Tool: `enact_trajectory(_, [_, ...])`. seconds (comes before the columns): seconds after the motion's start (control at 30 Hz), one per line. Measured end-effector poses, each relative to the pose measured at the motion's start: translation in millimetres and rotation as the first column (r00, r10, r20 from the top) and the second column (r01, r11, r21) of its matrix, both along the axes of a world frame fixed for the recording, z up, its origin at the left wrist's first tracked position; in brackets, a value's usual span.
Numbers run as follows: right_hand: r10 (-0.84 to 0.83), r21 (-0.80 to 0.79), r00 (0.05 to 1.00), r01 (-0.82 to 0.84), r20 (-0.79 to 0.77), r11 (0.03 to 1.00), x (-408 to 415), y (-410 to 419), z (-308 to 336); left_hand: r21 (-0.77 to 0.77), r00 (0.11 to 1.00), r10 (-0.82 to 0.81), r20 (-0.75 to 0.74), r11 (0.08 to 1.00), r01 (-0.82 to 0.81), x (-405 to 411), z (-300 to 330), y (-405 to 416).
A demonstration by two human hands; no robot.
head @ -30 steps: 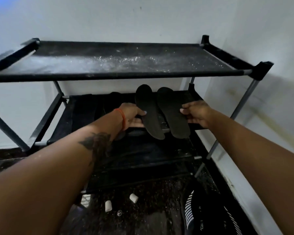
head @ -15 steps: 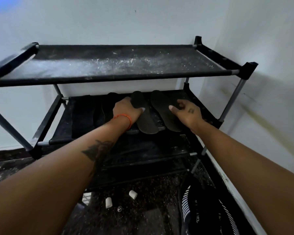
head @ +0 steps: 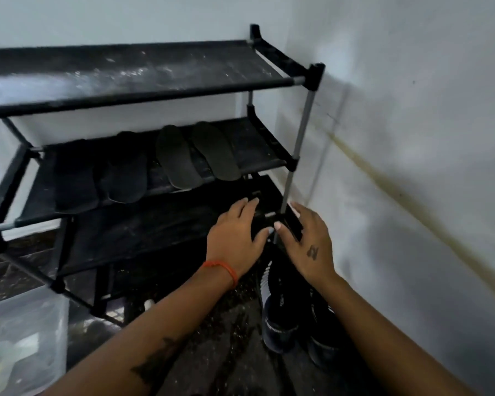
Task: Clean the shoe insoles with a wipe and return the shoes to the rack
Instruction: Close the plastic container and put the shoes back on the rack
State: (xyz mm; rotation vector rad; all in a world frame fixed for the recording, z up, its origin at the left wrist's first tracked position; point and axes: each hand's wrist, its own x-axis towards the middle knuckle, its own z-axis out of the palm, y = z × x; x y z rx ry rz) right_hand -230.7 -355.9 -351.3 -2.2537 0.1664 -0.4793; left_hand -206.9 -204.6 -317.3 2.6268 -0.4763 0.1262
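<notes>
A black shoe rack (head: 309,78) with fabric shelves fills the left and centre of the frame, set into the corner of pale walls. Its top shelf (head: 143,72) is dusted with white specks.

On the middle shelf (head: 257,150), right of centre, 2 dark insoles (head: 197,155) lie flat side by side, heels toward the camera and slightly overhanging the front bar. To their left on the same shelf sit 2 more dark, flat shapes (head: 103,172); they are too blurred to tell what they are.

Both hands hover low at centre frame, in front of the rack's right front post (head: 300,132) and well below the insoles. The left hand (head: 235,232), with an orange thread bracelet (head: 226,270) on its wrist, has its fingers (head: 247,205) spread loosely and holds nothing. The right hand (head: 306,241), marked with a small tattoo on its back, also has its fingers extended and loose, with nothing held; its thumb tip is almost touching the left thumb.

Directly beneath the hands, at lower centre-right, a pair of dark shoes (head: 286,318) with white striped soles stands on the speckled dark floor (head: 226,338), beside the wall. A clear plastic bin (head: 26,332) sits in the lower left corner.
</notes>
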Motion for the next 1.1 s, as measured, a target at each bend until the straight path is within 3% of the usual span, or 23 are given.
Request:
enact_trajectory(0.27, [-0.173,-0.056,0.932,0.164,-0.318,0.985,-75.2,-53.9,-108.9,0.357,0.948,-0.125,-0.293,0.905,0.23,-22.7,-104.0,-35.3])
enact_trajectory(0.4, [-0.267,-0.104,0.821,0.249,-0.505,0.963,-101.0,-70.9,-158.0,0.317,0.89,-0.033,-0.455,0.928,0.196,-35.3,-162.0,-40.7])
enact_trajectory(0.5, [-0.322,-0.155,0.685,0.295,-0.654,0.943,-106.3,-77.7,-179.3,0.252,0.796,0.044,-0.604,0.958,0.138,-42.7,-195.5,-41.4])
enact_trajectory(0.67, [-0.313,-0.179,0.455,0.313,-0.833,0.933,-97.6,-76.3,-189.9,0.073,0.507,0.121,-0.853,0.991,-0.115,-42.9,-235.5,-48.0])
enact_trajectory(0.8, [-0.369,-0.221,0.482,0.337,-0.795,0.915,-93.9,-75.4,-199.0,-0.044,0.354,0.071,-0.932,0.951,-0.306,-45.2,-244.3,-58.6])
enact_trajectory(0.9, [-0.353,-0.102,0.51,0.456,-0.785,0.884,-92.9,-71.7,-194.6,-0.1,0.268,0.032,-0.963,0.88,-0.463,-39.2,-263.8,-60.2])
enact_trajectory(1.0, [-0.327,0.018,0.519,0.552,-0.79,0.834,-92.9,-60.5,-174.2,-0.093,0.275,0.066,-0.959,0.845,-0.526,-27.8,-306.7,-53.5])
enact_trajectory(1.1, [-0.289,0.076,0.501,0.588,-0.816,0.805,-93.4,-53.0,-151.3,-0.103,0.297,0.06,-0.953,0.857,-0.505,-25.4,-252.3,-44.7])
